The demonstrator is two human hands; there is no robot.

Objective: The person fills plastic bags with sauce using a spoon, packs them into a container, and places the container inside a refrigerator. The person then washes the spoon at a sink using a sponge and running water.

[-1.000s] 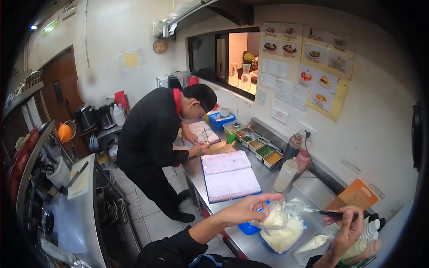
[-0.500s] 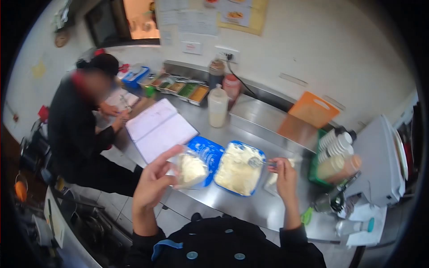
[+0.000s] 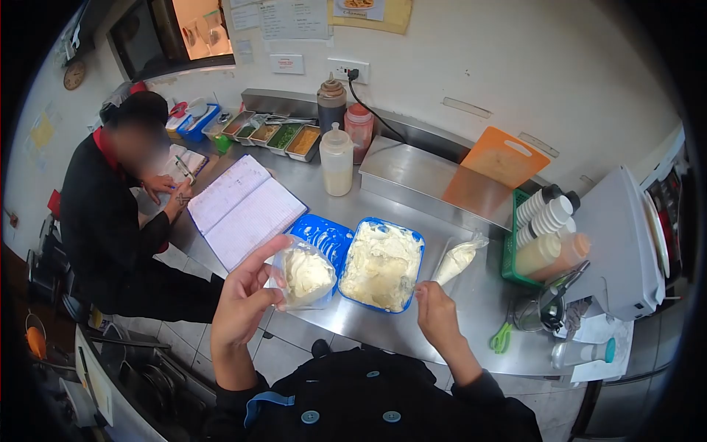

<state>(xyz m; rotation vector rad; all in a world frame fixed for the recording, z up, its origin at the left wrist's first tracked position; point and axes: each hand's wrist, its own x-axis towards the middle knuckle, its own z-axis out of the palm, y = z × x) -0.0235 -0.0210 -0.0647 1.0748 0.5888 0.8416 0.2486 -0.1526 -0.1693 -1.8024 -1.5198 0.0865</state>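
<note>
A clear plastic bag with pale cream (image 3: 308, 274) is in my left hand (image 3: 247, 295), its thumb and fingers around the bag's edge. My right hand (image 3: 440, 313) is closed on a spoon, most of whose handle is hidden by the fingers. The spoon's head (image 3: 405, 284) rests in the cream at the right side of the blue tub (image 3: 421, 261). Beside the tub, partly behind the bag, lies a blue lid (image 3: 324, 234) smeared with cream. A filled piping bag (image 3: 458, 259) lies to the right of the tub.
A person in black (image 3: 110, 199) writes at the left. An open notebook (image 3: 247, 206), squeeze bottle (image 3: 337, 162) and topping trays (image 3: 283, 138) are on the counter. At the right are an orange board (image 3: 501, 162), green basket (image 3: 508, 254) and green-handled scissors (image 3: 501, 338).
The view has turned down and right over the counter. My right hand has brought the spoon down into the tub's cream. My left hand still holds the bag.
</note>
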